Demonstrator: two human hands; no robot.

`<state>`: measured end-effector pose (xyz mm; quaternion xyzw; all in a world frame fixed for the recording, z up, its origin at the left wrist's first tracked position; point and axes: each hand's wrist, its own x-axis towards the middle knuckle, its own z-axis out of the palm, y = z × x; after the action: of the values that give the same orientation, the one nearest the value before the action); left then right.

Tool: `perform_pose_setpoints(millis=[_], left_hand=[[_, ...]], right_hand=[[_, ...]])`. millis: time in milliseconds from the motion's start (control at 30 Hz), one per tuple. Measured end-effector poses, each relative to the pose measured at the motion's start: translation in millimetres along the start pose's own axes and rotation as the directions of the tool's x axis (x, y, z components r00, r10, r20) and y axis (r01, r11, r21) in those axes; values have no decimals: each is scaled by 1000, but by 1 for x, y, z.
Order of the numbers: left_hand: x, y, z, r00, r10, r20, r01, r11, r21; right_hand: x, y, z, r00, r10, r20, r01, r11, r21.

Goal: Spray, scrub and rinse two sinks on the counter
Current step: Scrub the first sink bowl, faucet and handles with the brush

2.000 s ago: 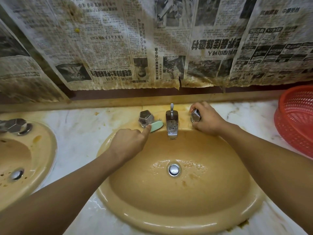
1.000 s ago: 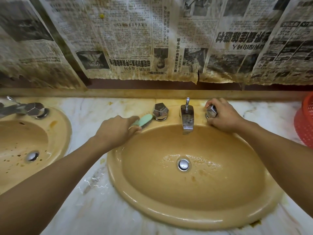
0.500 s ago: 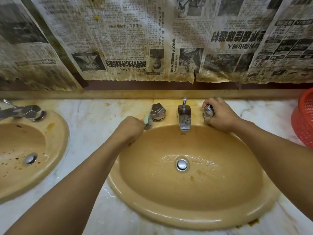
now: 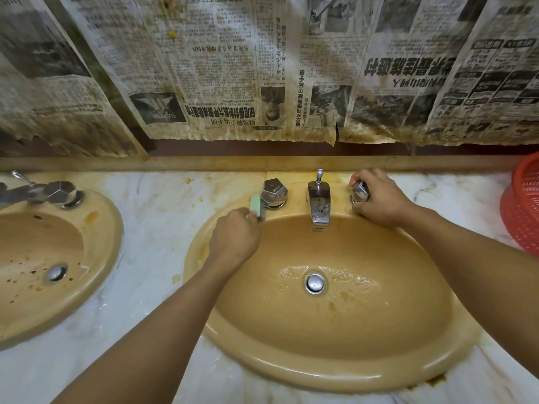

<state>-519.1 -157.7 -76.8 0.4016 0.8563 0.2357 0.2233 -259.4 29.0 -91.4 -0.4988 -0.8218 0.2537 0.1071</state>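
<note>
A tan oval sink sits in the marble counter, with wet, stained patches around its drain. My left hand grips a small green brush, whose head lies against the sink's back rim beside the left chrome tap knob. My right hand is curled round the right tap knob. The chrome spout stands between them; no water stream shows. A second tan sink, speckled with brown spots, lies at the left edge.
Stained newspaper covers the wall behind the counter. A red plastic basket stands at the right edge. The left sink's chrome tap sits at its back rim. White marble counter separates the sinks.
My left hand has worked the brush back and forth along the rim by the left knob, turning it from flat to edge-on. My right hand stays on the right knob.
</note>
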Motion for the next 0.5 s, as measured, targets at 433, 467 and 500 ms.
perform_pose_setpoints(millis=[433,467,500], left_hand=[[-4,13,7,988,-149,50,155,972,-177],[0,15,10,985,-165,39,170,965,-200],[7,19,11,983,-181,28,182,959,-215]], right_hand=[[1,2,2,1000,-2,-12,2,1000,7],[1,2,2,1000,-1,-11,2,1000,10],[0,2,2,1000,-1,-8,1,1000,12]])
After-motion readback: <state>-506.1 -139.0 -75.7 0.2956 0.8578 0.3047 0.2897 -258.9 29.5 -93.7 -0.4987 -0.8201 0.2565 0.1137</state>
